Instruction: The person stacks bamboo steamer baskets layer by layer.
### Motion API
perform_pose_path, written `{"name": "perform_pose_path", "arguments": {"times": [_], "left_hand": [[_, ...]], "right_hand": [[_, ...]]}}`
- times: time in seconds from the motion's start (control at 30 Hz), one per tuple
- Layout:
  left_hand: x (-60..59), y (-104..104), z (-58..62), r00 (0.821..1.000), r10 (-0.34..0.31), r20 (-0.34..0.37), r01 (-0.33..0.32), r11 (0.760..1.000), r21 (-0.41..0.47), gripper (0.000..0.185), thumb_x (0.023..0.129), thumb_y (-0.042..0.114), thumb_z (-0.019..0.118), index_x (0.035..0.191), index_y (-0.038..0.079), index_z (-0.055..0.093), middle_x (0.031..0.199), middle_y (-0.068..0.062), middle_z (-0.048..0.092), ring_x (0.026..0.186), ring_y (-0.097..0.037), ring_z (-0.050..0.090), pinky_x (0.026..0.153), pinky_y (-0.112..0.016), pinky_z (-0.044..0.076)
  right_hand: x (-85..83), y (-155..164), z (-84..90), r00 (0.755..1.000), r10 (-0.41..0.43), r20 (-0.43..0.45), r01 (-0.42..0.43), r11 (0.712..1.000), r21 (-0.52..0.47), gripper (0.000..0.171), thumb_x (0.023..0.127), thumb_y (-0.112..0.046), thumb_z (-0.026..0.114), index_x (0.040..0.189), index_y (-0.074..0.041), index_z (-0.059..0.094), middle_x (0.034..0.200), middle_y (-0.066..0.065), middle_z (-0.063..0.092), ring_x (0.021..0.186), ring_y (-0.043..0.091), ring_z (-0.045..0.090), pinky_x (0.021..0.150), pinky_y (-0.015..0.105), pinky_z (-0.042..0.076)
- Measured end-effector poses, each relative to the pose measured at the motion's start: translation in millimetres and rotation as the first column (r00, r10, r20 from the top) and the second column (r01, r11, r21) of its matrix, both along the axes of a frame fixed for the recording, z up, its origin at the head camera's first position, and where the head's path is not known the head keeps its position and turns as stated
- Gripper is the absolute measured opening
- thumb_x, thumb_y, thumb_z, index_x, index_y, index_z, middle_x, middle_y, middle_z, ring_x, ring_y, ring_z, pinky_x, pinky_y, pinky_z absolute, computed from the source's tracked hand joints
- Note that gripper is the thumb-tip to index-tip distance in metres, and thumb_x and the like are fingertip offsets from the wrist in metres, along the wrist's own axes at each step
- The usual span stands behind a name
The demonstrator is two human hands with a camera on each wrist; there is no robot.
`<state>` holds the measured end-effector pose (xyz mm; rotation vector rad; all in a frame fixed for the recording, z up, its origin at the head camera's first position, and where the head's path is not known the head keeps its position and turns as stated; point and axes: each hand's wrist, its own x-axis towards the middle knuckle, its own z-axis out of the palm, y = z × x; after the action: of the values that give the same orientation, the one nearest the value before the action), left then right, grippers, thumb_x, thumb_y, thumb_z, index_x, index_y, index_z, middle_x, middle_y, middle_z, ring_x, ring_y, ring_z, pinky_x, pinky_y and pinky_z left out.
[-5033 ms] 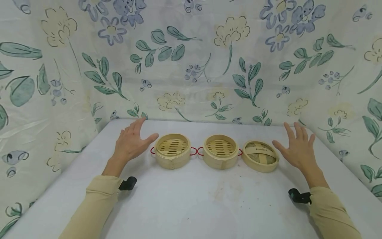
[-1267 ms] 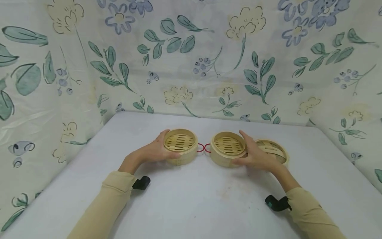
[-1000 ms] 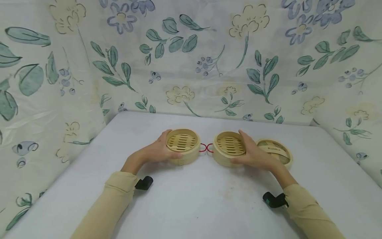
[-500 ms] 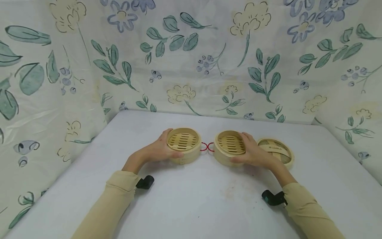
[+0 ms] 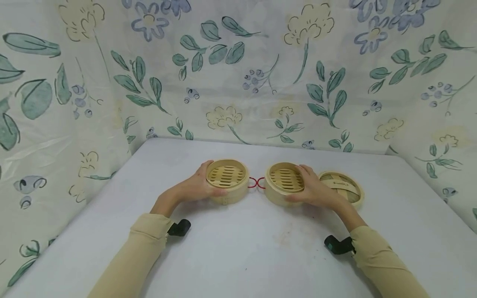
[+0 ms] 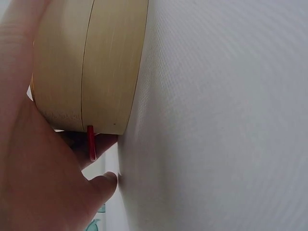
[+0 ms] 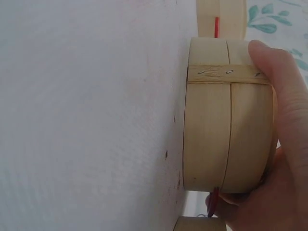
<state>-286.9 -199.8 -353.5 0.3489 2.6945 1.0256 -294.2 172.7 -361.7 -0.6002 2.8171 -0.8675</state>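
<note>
You have two small bamboo steamer baskets side by side near the middle of the counter (image 5: 238,256), their red wire handles (image 5: 257,182) almost meeting between them. Your left hand (image 5: 193,188) wraps the outer wall of the left basket (image 5: 227,180), thumb on the near side and fingers curled round the far rim; your right hand (image 5: 316,192) holds the right basket (image 5: 285,182) the same way, so each grip is closed round its own basket. Just behind your right hand lies the woven lid (image 5: 344,187), touching or nearly touching that basket; which, I cannot tell. These baskets look light and stiff: thin bent bamboo walls pinned with small staples, as the right wrist view shows on the overlapping band (image 7: 226,73). The wood is dry and matte, so it should not slip, but the thin wall will likely flex or crack under a hard squeeze. Keep your hold on the side wall, spread wide across the curve, and press gently. Avoid lifting by the red loops alone; they look thin and would let the basket swing.
</note>
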Motion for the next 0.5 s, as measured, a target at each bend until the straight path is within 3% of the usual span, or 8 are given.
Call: {"name": "perform_pose_path", "arguments": {"times": [0.5], "left_hand": [[-2.3,-1.7,-2.4,1.0,-0.004,-0.007,0.004,1.0,0.001,0.125,0.076,0.06,0.076,0.156,0.008,-0.005,0.158,-0.023,0.018,0.147,-0.039,0.02,0.116,-0.062,0.018]], "right_hand": [[-0.2,-1.5,0.6,0.999,-0.036,0.001,0.036,0.999,-0.026,0.114,0.077,-0.057,0.074,0.156,0.0,0.016,0.158,0.027,0.013,0.142,0.046,0.025,0.11,0.066,0.028]]}}
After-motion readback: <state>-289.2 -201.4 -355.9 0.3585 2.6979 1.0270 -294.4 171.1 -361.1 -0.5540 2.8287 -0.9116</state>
